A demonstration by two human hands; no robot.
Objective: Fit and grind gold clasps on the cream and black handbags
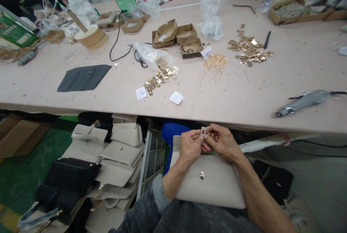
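Observation:
A small gold rectangular buckle plate [203, 131] is held upright between the fingertips of my two hands. My left hand [190, 145] pinches it from the left, and my right hand [221, 142] closes on its right side. Both hands hover over the upper part of a cream handbag [211, 186] on my lap. A small gold clasp [201, 175] sits on the bag's front. The hands partly cover the bag's upper edge.
On the table lie gold plates [251, 51], tiny gold fasteners [215, 63], bagged plates [159, 77] and an electric screwdriver [303, 102]. Cardboard boxes [191, 47] stand farther back. Stacked cream bags [121, 149] and a black bag [66, 182] are at lower left.

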